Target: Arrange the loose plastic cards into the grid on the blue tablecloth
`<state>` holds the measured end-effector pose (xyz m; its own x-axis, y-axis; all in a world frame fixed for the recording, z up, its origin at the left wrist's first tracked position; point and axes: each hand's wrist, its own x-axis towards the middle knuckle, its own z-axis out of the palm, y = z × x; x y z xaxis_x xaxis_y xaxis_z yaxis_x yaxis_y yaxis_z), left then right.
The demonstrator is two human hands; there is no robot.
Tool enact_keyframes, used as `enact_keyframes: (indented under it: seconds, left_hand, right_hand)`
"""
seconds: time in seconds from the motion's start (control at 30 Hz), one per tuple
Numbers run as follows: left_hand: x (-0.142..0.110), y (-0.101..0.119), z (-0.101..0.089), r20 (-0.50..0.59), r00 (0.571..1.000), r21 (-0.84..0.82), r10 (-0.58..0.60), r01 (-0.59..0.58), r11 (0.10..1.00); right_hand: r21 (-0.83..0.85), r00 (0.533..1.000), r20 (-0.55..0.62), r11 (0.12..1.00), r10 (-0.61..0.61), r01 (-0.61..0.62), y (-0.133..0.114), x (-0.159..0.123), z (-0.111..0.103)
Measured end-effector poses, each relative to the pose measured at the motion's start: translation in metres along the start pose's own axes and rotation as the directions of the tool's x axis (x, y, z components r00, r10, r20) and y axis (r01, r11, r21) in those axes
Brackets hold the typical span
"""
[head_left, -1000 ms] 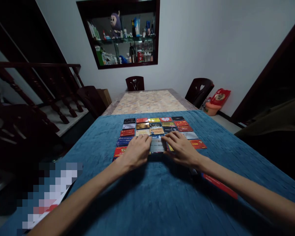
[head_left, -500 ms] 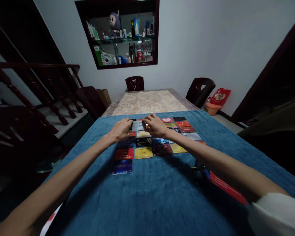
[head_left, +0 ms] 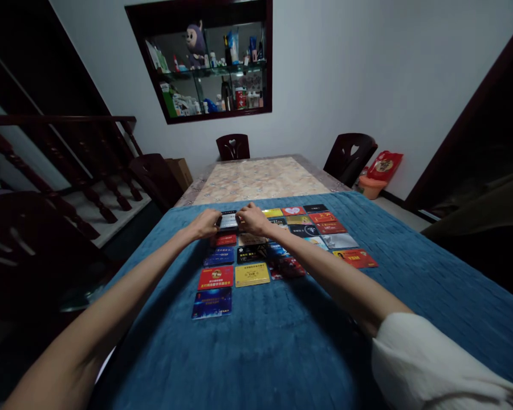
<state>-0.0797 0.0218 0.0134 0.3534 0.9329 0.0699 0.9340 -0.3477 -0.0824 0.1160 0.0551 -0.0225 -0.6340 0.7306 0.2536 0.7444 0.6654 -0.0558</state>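
At the far left of the laid-out cards, my left hand point(head_left: 207, 223) grips the left edge of a silver card point(head_left: 228, 221). My right hand point(head_left: 253, 220) pinches the same card's right side, its fingers partly covering it. Whether the card rests on the cloth or just above it, I cannot tell. Just nearer lie a red card point(head_left: 223, 240) and a blue card point(head_left: 219, 256). Below them are a red card with gold print point(head_left: 216, 278), a yellow card point(head_left: 252, 274) and a dark blue card point(head_left: 212, 303). My right forearm hides some cards.
A blue cloth point(head_left: 273, 341) covers the near part of the table point(head_left: 256, 179). Several more cards lie to the right, among them an orange-red card point(head_left: 355, 258) and a black card point(head_left: 315, 208). Chairs stand around the far end, one chair point(head_left: 351, 156) at the right.
Both hands have moved left with the silver card. My right forearm has shifted left too, uncovering the orange-red card and covering a dark object with a red strip.
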Motion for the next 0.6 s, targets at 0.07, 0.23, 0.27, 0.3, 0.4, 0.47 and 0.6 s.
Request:
enact_keyframes:
  seconds: [0.07,0.23,0.27,0.3,0.4,0.47,0.6]
  left_hand:
    - [0.006,-0.007,0.007,0.017,1.0,-0.003,-0.003,0.003,1.0]
    - [0.017,-0.02,0.024,0.041,0.999,-0.014,-0.015,0.016,1.0]
    - [0.019,-0.023,0.027,0.044,0.999,-0.018,-0.019,0.019,1.0]
    - [0.021,-0.025,0.029,0.047,0.999,-0.021,-0.023,0.024,0.999]
    - [0.024,-0.032,0.037,0.058,0.998,-0.028,-0.038,0.04,0.999]
    - [0.026,-0.036,0.04,0.072,0.997,-0.027,-0.042,0.044,0.999]
    - [0.028,-0.04,0.045,0.1,0.994,-0.017,-0.038,0.04,0.999]
  right_hand:
    - [-0.001,1.0,0.019,1.0,0.019,-0.019,-0.001,0.006,0.006]
    - [-0.014,0.996,0.075,0.999,0.051,-0.05,-0.002,0.018,0.015]
    - [-0.016,0.995,0.083,0.999,0.051,-0.05,-0.002,0.019,0.016]
    - [-0.018,0.995,0.089,0.999,0.051,-0.05,-0.002,0.02,0.017]
    - [-0.02,0.993,0.104,0.998,0.055,-0.053,-0.005,0.021,0.019]
    - [-0.018,0.992,0.11,0.998,0.057,-0.056,-0.007,0.021,0.019]
    - [-0.015,0.99,0.123,0.998,0.062,-0.061,-0.009,0.02,0.017]
